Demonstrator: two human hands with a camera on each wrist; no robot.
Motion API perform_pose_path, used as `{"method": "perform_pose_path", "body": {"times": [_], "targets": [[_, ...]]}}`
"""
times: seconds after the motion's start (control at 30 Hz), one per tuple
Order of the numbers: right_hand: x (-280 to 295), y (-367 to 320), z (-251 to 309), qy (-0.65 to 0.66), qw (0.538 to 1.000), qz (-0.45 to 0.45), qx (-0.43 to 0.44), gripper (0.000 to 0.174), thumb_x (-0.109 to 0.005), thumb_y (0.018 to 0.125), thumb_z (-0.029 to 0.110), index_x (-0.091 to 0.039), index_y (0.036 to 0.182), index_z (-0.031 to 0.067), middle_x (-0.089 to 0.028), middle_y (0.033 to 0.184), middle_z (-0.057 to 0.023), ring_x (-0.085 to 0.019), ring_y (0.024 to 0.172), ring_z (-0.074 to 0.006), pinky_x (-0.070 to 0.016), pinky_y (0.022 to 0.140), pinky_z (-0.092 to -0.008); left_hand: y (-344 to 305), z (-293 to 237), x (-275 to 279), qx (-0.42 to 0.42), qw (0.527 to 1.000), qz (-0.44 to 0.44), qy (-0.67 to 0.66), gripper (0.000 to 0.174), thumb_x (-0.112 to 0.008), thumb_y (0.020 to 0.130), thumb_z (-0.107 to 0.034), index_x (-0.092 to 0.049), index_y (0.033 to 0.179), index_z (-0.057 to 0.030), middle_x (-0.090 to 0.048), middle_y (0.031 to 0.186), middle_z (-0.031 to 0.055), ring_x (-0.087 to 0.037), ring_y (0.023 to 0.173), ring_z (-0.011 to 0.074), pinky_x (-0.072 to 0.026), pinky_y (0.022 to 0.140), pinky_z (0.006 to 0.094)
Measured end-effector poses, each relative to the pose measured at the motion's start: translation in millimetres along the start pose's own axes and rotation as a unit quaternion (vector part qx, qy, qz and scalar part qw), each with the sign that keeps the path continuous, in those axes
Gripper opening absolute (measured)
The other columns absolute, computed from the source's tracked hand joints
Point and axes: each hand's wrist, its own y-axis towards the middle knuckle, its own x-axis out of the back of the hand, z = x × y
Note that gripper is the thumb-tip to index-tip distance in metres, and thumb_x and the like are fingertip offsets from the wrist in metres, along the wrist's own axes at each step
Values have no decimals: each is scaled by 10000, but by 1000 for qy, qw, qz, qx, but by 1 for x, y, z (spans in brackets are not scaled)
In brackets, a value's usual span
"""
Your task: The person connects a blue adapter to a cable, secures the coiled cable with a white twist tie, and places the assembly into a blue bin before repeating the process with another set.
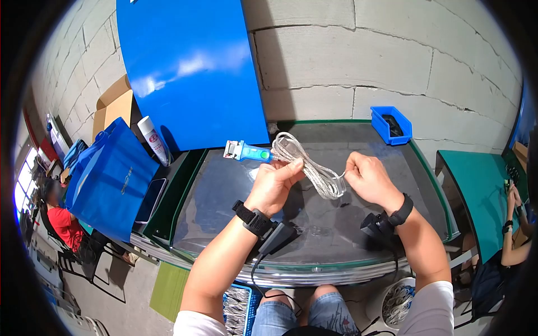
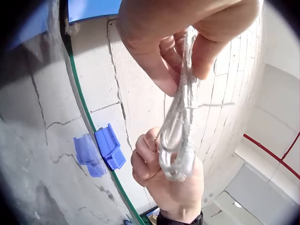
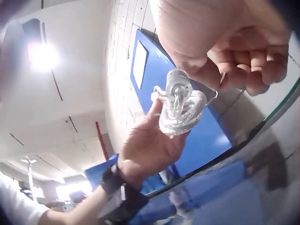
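Note:
My left hand (image 1: 273, 187) grips a coiled, clear-sheathed silvery cable (image 1: 314, 172) between thumb and fingers, above the table. At the coil's left end, a translucent blue connector (image 1: 249, 152) with a green spot and a metal plug end points left. My right hand (image 1: 370, 178) is at the coil's right side, its thumb and curled fingers pinching a thin wire tie (image 3: 216, 95) that runs from the coil. The left wrist view shows the loops of cable (image 2: 177, 154) hanging from the left hand's fingers (image 2: 204, 56), with a thin strand sticking out sideways.
A blue bin (image 1: 386, 126) holding dark items stands at the table's back right. To the left are a blue bag (image 1: 109, 182), a spray can (image 1: 152, 139) and a phone (image 1: 151, 200). Below are a blue basket (image 1: 250, 308) and white bucket (image 1: 376, 305) of cables. Other people sit at both sides.

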Motion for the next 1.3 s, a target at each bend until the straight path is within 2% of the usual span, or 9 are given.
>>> {"method": "perform_pose_path", "body": {"times": [0.07,0.23,0.3,0.37,0.43,0.77,1.03,1.13,1.3], "targets": [[4,-1,3,-179,983,-44,-10,106,-548,737,116,-570,747,13,-615,722,-172,-590,707,-368,-456,643,-455,0,-1,0,-8,1000,-21,-5,316,-656,801,-88,-543,1095,-65,-603,995,38,-578,934,149,-469,849,334],[11,-3,-6,-320,947,25,14,187,-580,799,180,-586,844,-1,-626,843,-179,-607,818,-334,-474,695,-414,0,-1,-2,21,998,25,55,376,-680,781,-100,-533,1125,-68,-601,992,22,-584,876,131,-479,787,305],[5,3,2,34,996,-58,60,307,-572,859,257,-588,993,-18,-628,918,-180,-617,877,-261,-479,758,-359,-4,-1,-11,30,995,33,94,564,-710,747,-77,-446,1245,-86,-588,1000,12,-570,856,112,-473,743,281],[-2,0,13,350,934,74,0,411,-503,929,296,-485,1204,-10,-585,1081,-92,-549,968,-157,-452,836,-295,-8,-4,-20,17,993,62,96,694,-720,727,-38,-363,1319,-96,-576,1024,22,-571,891,130,-475,764,285],[-6,-8,38,425,890,169,-9,382,-517,926,237,-466,1215,-8,-562,1113,-90,-534,1002,-144,-445,853,-285,-8,0,-18,32,990,76,111,721,-721,723,-26,-342,1334,-89,-571,1044,30,-568,914,136,-475,780,290],[-16,-9,30,514,824,222,-87,251,-629,839,133,-549,1044,12,-604,936,-46,-589,855,-103,-477,782,-253,-10,-3,-20,75,961,145,222,707,-706,739,-30,-341,1343,-67,-549,1117,60,-544,999,150,-462,838,284],[-15,-5,22,554,825,86,-69,171,-573,897,233,-563,897,62,-573,803,0,-533,764,-95,-438,705,-244,-6,-2,-15,1,984,139,114,305,-497,931,-205,-477,1211,-86,-576,1110,81,-548,1040,186,-430,907,336],[-3,-4,26,582,812,10,-48,164,-578,893,208,-545,946,57,-587,832,-29,-570,772,-121,-473,707,-263,-5,-5,-18,16,996,77,-50,233,-374,972,-303,-482,1031,-105,-589,936,92,-597,855,216,-476,850,407],[1,-4,23,566,822,-48,-48,169,-584,887,214,-547,946,60,-588,862,-39,-597,780,-132,-502,721,-280,1,-4,-13,-14,995,31,-96,268,-379,971,-313,-483,1062,-84,-427,710,21,-464,611,150,-496,674,337]]}}
